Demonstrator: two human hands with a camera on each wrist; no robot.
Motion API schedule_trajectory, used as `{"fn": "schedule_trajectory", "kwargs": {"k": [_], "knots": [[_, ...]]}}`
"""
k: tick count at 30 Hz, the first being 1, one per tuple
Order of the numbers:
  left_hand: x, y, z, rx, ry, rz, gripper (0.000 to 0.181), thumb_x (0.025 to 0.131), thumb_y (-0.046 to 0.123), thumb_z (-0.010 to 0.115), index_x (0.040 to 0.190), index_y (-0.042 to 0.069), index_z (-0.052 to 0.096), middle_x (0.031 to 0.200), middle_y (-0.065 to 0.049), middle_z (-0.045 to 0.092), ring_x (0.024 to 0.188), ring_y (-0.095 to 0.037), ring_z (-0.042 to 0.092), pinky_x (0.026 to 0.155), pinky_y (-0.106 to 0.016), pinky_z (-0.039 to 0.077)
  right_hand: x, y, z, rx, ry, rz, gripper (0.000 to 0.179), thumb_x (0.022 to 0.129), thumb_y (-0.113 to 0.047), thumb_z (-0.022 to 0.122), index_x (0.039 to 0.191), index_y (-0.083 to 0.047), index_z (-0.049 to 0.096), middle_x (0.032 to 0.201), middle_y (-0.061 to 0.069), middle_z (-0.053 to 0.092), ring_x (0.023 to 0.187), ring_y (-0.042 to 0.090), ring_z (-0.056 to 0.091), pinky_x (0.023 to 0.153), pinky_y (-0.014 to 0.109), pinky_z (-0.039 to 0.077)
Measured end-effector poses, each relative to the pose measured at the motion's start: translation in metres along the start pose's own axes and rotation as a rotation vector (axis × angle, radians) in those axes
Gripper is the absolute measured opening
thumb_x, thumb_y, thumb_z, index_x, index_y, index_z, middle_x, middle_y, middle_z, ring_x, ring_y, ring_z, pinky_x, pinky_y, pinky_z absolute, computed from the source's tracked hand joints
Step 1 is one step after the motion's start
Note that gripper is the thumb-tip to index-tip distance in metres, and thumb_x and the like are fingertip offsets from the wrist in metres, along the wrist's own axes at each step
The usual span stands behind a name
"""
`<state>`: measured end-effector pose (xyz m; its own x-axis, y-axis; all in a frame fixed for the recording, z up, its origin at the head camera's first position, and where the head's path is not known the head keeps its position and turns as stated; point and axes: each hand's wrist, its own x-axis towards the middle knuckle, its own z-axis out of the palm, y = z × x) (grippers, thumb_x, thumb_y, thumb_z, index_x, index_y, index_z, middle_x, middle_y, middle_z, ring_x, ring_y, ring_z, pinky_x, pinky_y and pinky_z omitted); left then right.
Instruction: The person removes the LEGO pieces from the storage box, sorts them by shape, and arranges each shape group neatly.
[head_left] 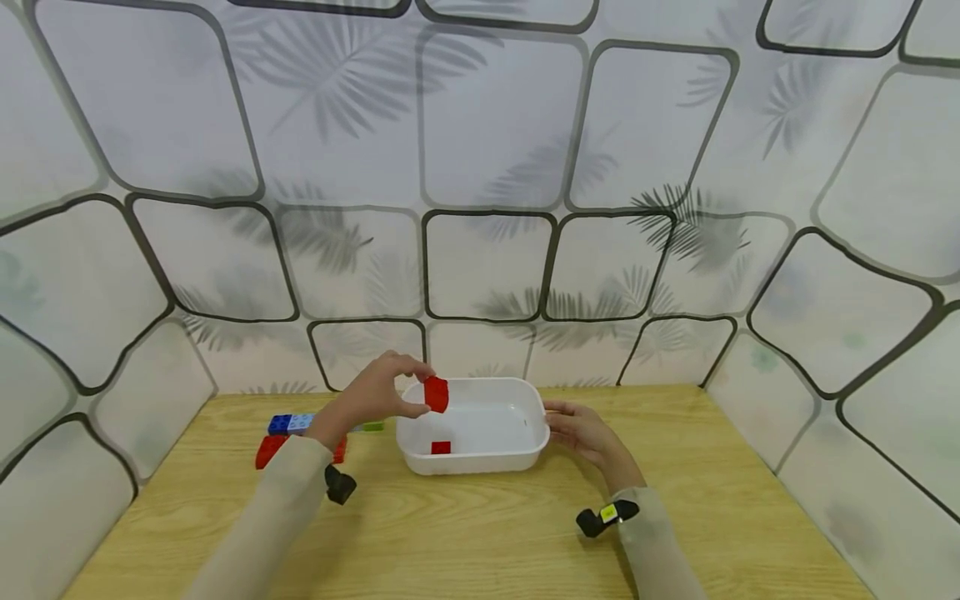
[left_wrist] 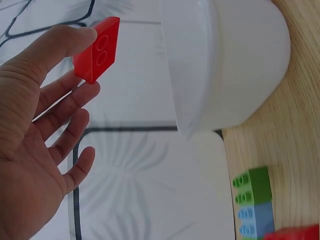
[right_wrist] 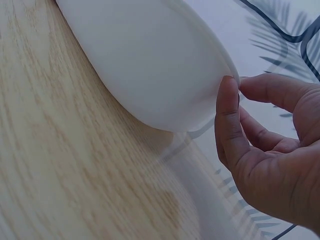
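Note:
My left hand (head_left: 375, 394) pinches a red toy building block (head_left: 437, 394) between thumb and fingers, above the left end of a white plastic tub (head_left: 480, 462). In the left wrist view the block (left_wrist: 104, 50) shows round studs on one face, and the other fingers spread loosely below it. A second red block (head_left: 441, 447) lies inside the tub near its front wall. At the tub's right end, my right hand (head_left: 588, 433) grips the rim; the right wrist view shows thumb and fingertips at the edge of the tub (right_wrist: 160, 65).
Left of the tub, partly behind my left forearm, lie several blocks: a dark blue one (head_left: 279, 425), a light blue one (head_left: 301, 422), a green one (head_left: 372, 426) and a red one (head_left: 270, 451). The wooden table (head_left: 465, 542) meets patterned walls at the back and sides.

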<state>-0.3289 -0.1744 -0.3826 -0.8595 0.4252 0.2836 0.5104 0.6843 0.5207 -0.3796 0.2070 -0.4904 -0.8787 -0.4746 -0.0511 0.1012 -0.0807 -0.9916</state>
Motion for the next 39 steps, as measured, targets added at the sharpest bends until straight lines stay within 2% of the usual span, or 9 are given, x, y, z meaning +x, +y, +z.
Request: {"fn": "schedule_trajectory", "kwargs": {"k": [6,10,18,27,33,39], "knots": [[-0.019,-0.012,-0.021,-0.032,0.052,-0.06,0.048,0.081,0.024,0.087,0.124,0.012,0.07,0.119,-0.006,0.07,0.109,-0.028,0.056,0.095,-0.054,0.049,-0.001,-0.002,0.0,-0.018,0.026,0.019,0.052,0.104,-0.004,0.052,0.147,0.019,0.034,0.103,-0.008,0.072,0.092,0.005,0.07,0.082,0.021,0.057],[-0.031,-0.021,-0.031,-0.033,0.091,-0.091,0.046,0.08,0.022,0.087,0.122,0.011,0.071,0.115,-0.007,0.07,0.111,-0.03,0.056,0.097,-0.058,0.048,-0.001,-0.002,0.001,-0.016,0.034,0.021,0.052,0.104,-0.004,0.053,0.147,0.018,0.034,0.103,-0.008,0.072,0.091,0.005,0.07,0.082,0.021,0.057],[-0.05,-0.034,-0.039,0.026,0.097,-0.103,0.044,0.079,0.019,0.087,0.119,0.009,0.072,0.109,-0.007,0.071,0.106,-0.029,0.057,0.09,-0.05,0.052,-0.002,-0.003,0.001,-0.012,0.027,0.016,0.052,0.104,-0.003,0.052,0.147,0.018,0.034,0.102,-0.009,0.072,0.091,0.005,0.07,0.082,0.021,0.057],[-0.07,-0.054,-0.033,0.062,0.024,-0.133,0.045,0.079,0.021,0.087,0.119,0.007,0.071,0.113,-0.007,0.069,0.104,-0.03,0.058,0.093,-0.053,0.05,-0.001,0.0,0.0,-0.009,0.027,0.018,0.049,0.103,-0.004,0.053,0.146,0.016,0.039,0.103,-0.009,0.072,0.092,0.005,0.071,0.083,0.022,0.058],[-0.074,-0.062,-0.023,0.064,-0.012,-0.091,0.043,0.079,0.018,0.087,0.116,0.004,0.071,0.108,-0.007,0.071,0.1,-0.034,0.061,0.089,-0.054,0.052,-0.002,-0.001,-0.001,-0.011,0.034,0.017,0.048,0.103,-0.004,0.054,0.145,0.016,0.04,0.103,-0.009,0.072,0.092,0.005,0.07,0.083,0.022,0.057],[-0.077,-0.067,-0.015,0.072,-0.054,-0.105,0.041,0.077,0.018,0.089,0.112,0.006,0.07,0.101,-0.002,0.069,0.095,-0.028,0.062,0.085,-0.048,0.055,-0.001,-0.002,0.002,-0.016,0.043,0.018,0.048,0.103,-0.003,0.053,0.145,0.016,0.04,0.103,-0.009,0.072,0.092,0.005,0.07,0.083,0.022,0.057]]}}
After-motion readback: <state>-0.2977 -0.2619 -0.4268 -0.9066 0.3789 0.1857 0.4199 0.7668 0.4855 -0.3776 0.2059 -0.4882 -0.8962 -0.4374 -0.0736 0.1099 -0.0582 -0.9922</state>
